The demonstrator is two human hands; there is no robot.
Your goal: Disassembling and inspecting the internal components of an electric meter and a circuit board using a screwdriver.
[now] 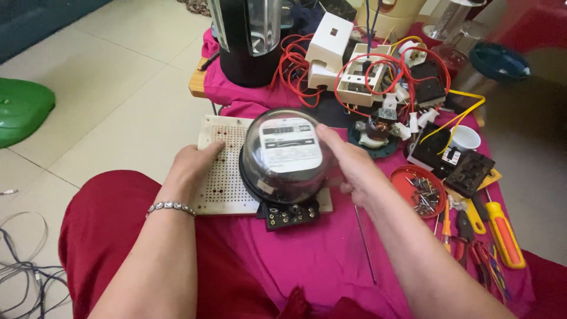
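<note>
In the head view, 1 round electricity meter with a clear glass dome and black base is sitting on 1 cream perforated board, which is lying on a magenta cloth. A white rectangular label with grey bands is showing under the dome, facing up. The left hand is resting flat and open on the board, just left of the meter. The right hand is cupping the dome's right side, fingers curled against the glass. Right of the meter, 1 red round dish of screws and 1 orange-handled screwdriver are lying.
</note>
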